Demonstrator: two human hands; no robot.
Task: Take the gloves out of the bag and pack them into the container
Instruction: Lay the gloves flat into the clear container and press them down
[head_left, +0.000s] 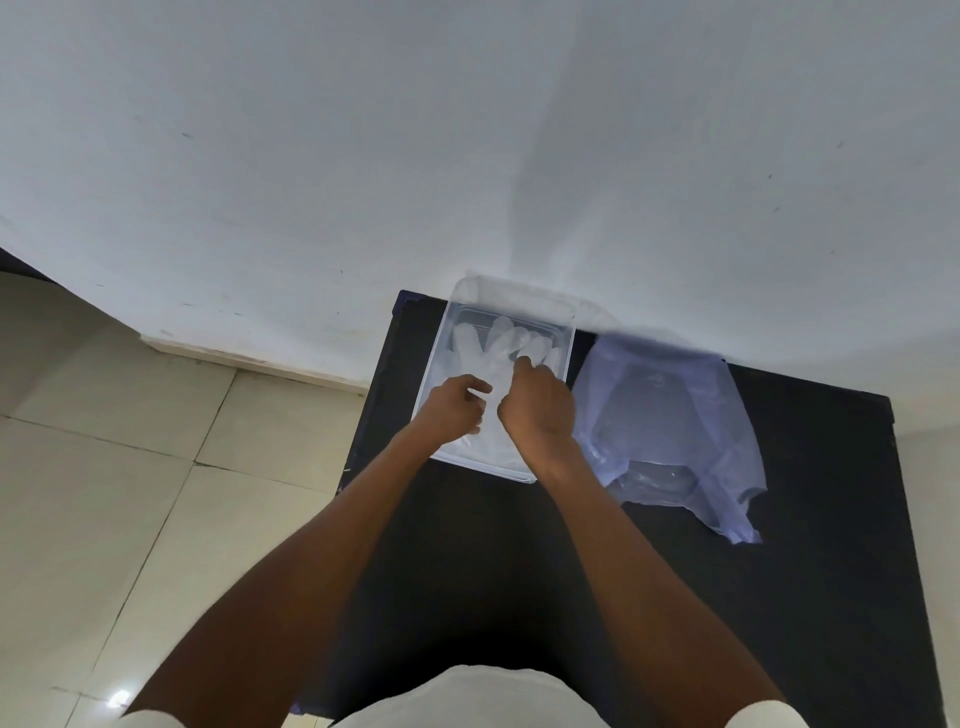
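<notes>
A clear plastic container (566, 332) stands on the black table against the white wall. White translucent gloves (475, 345) lie flat inside it, fingers pointing to the wall. Both hands are over the container. My left hand (457, 405) presses on the gloves with curled fingers near the container's middle. My right hand (537, 402) pinches a glove's finger part near the right wall. A crumpled clear plastic bag (670, 426) lies on the table just right of the container; whether more gloves are inside is unclear.
The black table (810, 571) reaches to the wall at the back and its left edge drops to a tiled floor (104, 467). My white shirt shows at the bottom edge.
</notes>
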